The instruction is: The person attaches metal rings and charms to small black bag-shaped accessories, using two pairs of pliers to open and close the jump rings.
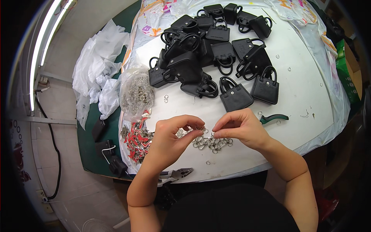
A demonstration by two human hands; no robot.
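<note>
My left hand [170, 141] is closed in a pinch, with small metal rings [204, 128] showing at its fingertips. Thumb and forefinger of my right hand [247, 129] press together on a small metal piece [212, 134], too small to tell whether ring or clasp. Just below both hands lies a pile of silver metal clasps [216, 145] on the white board [305, 96]. Red and silver metal charms [136, 135] are heaped left of my left hand. Beyond my hands, a black mini handbag [235, 94] stands nearest, in front of many more.
A clear plastic bag of metal rings [136, 92] sits at the left. Pliers [179, 174] lie at the near edge, and a green-handled tool [274, 117] lies to the right. Crumpled white plastic [96, 65] covers the far-left green surface. Loose rings [166, 98] dot the board.
</note>
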